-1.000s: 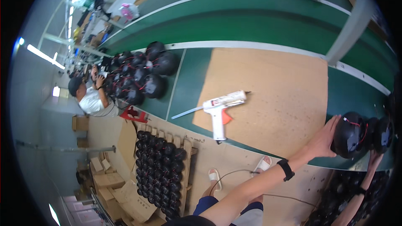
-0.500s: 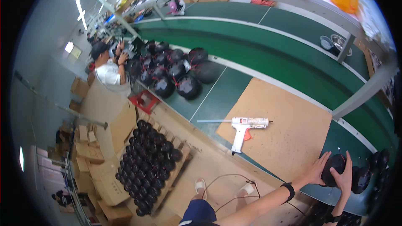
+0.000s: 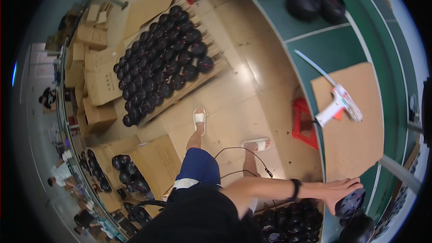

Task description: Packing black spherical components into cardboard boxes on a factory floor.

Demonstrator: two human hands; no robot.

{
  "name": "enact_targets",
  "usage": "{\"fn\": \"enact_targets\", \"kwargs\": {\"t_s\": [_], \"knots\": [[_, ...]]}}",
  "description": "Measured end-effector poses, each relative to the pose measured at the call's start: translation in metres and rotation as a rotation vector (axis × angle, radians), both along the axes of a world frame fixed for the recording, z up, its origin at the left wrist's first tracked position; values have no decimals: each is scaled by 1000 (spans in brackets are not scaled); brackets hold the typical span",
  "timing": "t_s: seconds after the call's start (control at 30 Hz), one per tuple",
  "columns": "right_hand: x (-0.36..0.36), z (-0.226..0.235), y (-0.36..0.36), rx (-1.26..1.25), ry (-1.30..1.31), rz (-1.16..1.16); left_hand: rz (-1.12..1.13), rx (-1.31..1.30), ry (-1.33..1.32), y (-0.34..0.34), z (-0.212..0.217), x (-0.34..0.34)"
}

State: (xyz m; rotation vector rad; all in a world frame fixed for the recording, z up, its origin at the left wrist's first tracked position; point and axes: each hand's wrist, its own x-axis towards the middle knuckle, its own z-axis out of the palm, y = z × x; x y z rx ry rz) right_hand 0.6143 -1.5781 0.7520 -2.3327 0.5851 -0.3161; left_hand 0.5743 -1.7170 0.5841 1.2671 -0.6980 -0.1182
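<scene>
At table's edge, black helmet [image 3: 350, 202] under right hand [image 3: 338, 190], fingers [image 3: 353, 182] spread grasping its top

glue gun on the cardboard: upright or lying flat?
Lying flat. The glue gun rests on its side on the cardboard sheet, handle and barrel both against it.

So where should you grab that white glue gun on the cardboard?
Probably by its handle. The white glue gun lies flat on the brown cardboard sheet, handle sticking out toward the table's front edge, nozzle end pointing the other way. Come from above on that near side; nothing crowds the handle, and your hand stays away from the tip.
</scene>
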Motion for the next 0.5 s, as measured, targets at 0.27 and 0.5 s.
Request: {"fn": "enact_targets", "kwargs": {"t_s": [0.27, 0.5], "knots": [[-102, -90, 181, 698, 491, 970, 854, 288, 434, 569, -98, -156], [-186, -341, 509, -89, 479, 1770, 2052, 424, 874, 859, -327, -426]]}}
